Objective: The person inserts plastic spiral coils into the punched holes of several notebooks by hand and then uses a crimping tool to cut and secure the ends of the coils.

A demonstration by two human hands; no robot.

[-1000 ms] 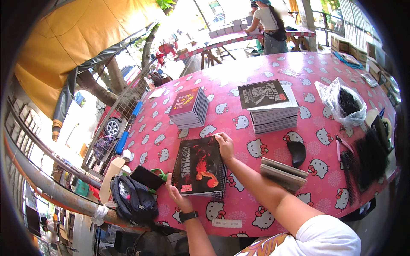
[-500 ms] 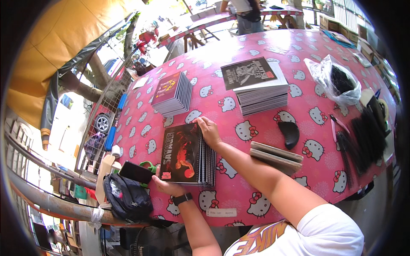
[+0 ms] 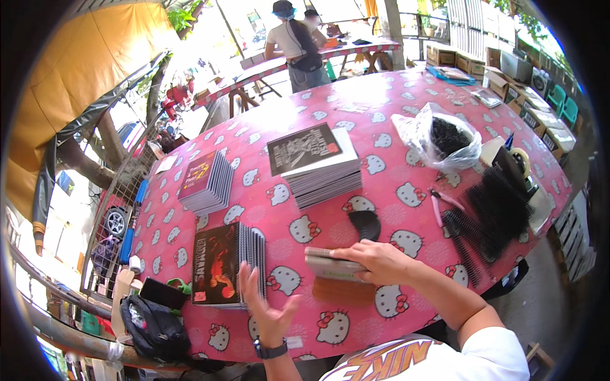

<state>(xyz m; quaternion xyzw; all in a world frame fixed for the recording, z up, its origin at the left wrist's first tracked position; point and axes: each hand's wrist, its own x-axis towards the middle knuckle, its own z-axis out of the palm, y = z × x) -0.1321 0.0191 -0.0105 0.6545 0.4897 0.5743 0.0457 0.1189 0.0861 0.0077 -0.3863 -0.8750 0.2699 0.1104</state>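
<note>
My left hand [image 3: 265,305], a dark watch on its wrist, is raised with fingers spread beside a stack of spiral-bound notebooks [image 3: 219,263]. The top cover is black with a red-orange figure, and black coils run along the right side. My right hand [image 3: 384,261] grips the upper edge of a flat grey-brown block [image 3: 333,267]. That block stands tilted above a brown wooden-looking piece [image 3: 343,291] on the table. Whether the two pieces are joined I cannot tell. A curved black object [image 3: 365,225] lies just beyond the right hand.
Farther back stand a purple-covered stack [image 3: 206,181] and a taller book stack [image 3: 324,181]. On the right are a plastic bag of black material [image 3: 445,136], pink-handled pliers [image 3: 447,200] and black coils [image 3: 495,209]. A backpack [image 3: 152,327] and phone [image 3: 163,292] sit left. Another person [image 3: 298,47] stands beyond the table.
Both hands have left the notebook stack. My right hand has moved to the block and taken hold of it, tilting it up. The left hand has lifted and opened; the view has turned rightward.
</note>
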